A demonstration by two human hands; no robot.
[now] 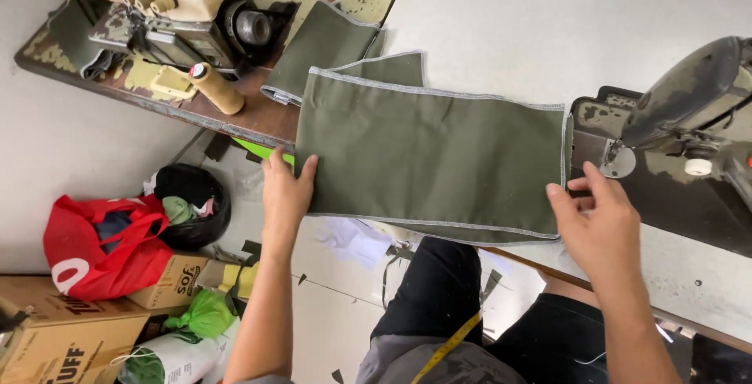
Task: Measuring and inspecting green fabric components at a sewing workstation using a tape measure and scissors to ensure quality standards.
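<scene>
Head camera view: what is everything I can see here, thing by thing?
Fabric piece: one, olive green with pale stitched edges, flat on the table, held at both ends.
Fabric strip: one, olive green, behind it.
Table: one, pale grey.
Sewing machine: one, dark grey, right.
Second machine: one, cream, worn wooden bench upper left.
Thread cone: one, tan, on the bench.
Red bag: one, on the floor, left.
Black bag: one, beside it.
Cardboard boxes: several, brown, lower left.
Tape measure: one, yellow, at the lap.
Left hand: fabric's left end.
Right hand: fabric's right corner.
</scene>
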